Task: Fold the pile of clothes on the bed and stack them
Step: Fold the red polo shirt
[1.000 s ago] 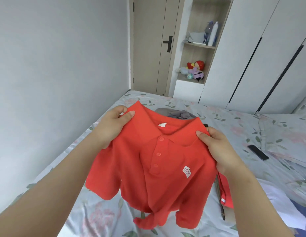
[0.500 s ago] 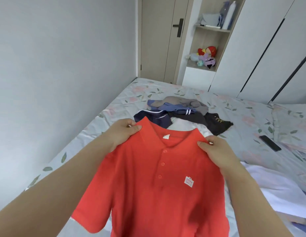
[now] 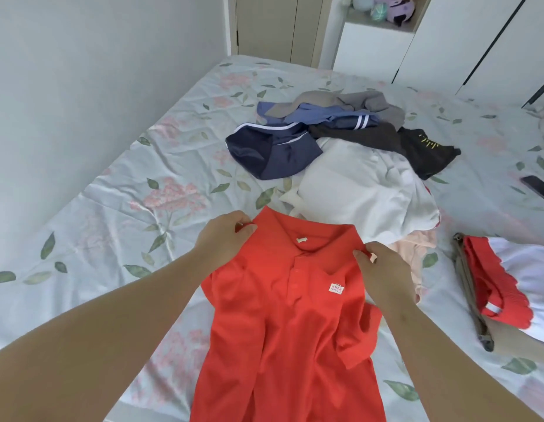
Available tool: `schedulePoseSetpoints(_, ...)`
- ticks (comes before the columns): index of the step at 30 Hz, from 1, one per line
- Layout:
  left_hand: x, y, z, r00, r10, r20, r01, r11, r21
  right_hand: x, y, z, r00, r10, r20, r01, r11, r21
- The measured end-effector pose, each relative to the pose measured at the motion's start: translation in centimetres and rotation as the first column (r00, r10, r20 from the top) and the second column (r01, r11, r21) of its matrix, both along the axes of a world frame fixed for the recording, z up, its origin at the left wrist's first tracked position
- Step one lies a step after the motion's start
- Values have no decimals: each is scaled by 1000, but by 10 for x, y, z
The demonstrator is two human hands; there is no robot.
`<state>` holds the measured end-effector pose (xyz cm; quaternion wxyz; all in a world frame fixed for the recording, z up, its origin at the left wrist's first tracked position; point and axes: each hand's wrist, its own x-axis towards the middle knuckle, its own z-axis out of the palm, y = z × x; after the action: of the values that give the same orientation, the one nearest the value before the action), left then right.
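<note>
the red polo shirt lies front-up on the floral bed sheet, collar pointing away from the person and hem running off the bottom edge of the view; its placket runs down the middle and a small white chest label reads mini so; the left hand pinches the shirt at the shoulder on the person's left, right beside the collar, thumb and fingers closed on the cloth; the right hand pinches the opposite shoulder in the same way, thumb pressed onto the red fabric; the two hands are apart, one on each side of the collar, with both forearms reaching in from the bottom corners; the sleeve beside the right forearm is bunched, and the body of the shirt is wrinkled lengthwise; just beyond the collar sits the unfolded pile: a white garment nearest the collar, a pale pink garment just beside the right hand, a navy garment with white stripes to the left, a black garment with gold lettering to the right, and a blue garment and a grey garment at the far end; well to the right lies a red-and-white pleated garment with a brown strap along its near side; a dark phone rests on the sheet at the right edge
</note>
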<state>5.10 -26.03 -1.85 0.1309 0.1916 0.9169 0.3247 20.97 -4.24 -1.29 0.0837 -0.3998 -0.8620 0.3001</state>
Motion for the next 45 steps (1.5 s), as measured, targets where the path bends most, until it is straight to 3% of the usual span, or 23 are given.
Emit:
schedulePoseSetpoints(6, -15, 18, -84, 989, 65, -130, -65, 998, 1, -28, 5, -81, 947, -154, -282, 28, 914, -405)
schedulePoseSetpoints(8, -16, 23, -109, 978, 119, -171, -124, 992, -22, -37, 7, -103, 933, -128, -336, -20, 914, -405)
schedulePoseSetpoints(11, -13, 21, -149, 987, 104, -126, -128, 971, -201, -42, 6, -135, 938, 59, -342, -205, 890, -408)
schedulePoseSetpoints(12, -10, 19, -162, 989, 84, -125, -115, 958, -262, -40, 5, -150, 946, 166, -278, -260, 900, -349)
schedulePoseSetpoints(14, -5, 15, -184, 974, 43, -224, -118, 935, -335, -34, -1, -177, 948, 317, 10, -316, 948, -30)
schedulePoseSetpoints(16, -5, 14, -193, 942, 40, -333, -148, 941, -304, -32, -3, -195, 939, 302, 166, -338, 899, 279)
schedulePoseSetpoints(20, -20, 10, -189, 941, 109, -320, -173, 968, -179, -49, 6, -199, 957, 252, 144, -289, 873, 393)
schedulePoseSetpoints(24, -27, -5, -184, 920, 22, -391, -212, 867, -452, -56, 10, -201, 967, 223, 124, -255, 861, 439)
schedulePoseSetpoints(26, -30, -14, -175, 963, -39, -267, -100, 868, -487, -56, 10, -204, 968, 221, 122, -253, 854, 455)
schedulePoseSetpoints(28, -38, -22, -155, 993, -78, 92, 105, 932, -348, -57, 11, -203, 967, 222, 127, -255, 851, 459)
schedulePoseSetpoints(29, -44, -26, -144, 964, -96, 250, 164, 949, -270, -57, 11, -202, 966, 223, 129, -258, 849, 462)
schedulePoseSetpoints(31, -57, -34, -129, 944, -109, 310, 195, 946, -260, -57, 12, -202, 966, 224, 132, -259, 847, 463)
schedulePoseSetpoints(34, -71, -44, -129, 998, 3, 60, 19, 936, -351, -56, 11, -204, 969, 224, 104, -247, 845, 474)
schedulePoseSetpoints(38, -69, -44, -151, 984, 161, -75, -178, 899, -401, -55, 9, -207, 972, 210, 107, -236, 844, 482)
schedulePoseSetpoints(41, -55, -23, -155, 874, 177, -453, -368, 850, -377, -54, 8, -208, 972, 213, 101, -235, 845, 480)
schedulePoseSetpoints(43, -35, 2, -158, 793, 63, -607, -275, 924, -264, -53, 8, -208, 975, 207, 82, -221, 852, 475)
schedulePoseSetpoints(45, -9, 30, -171, 887, -102, -451, -32, 959, -281, -53, 6, -206, 973, 208, 100, -231, 857, 460)
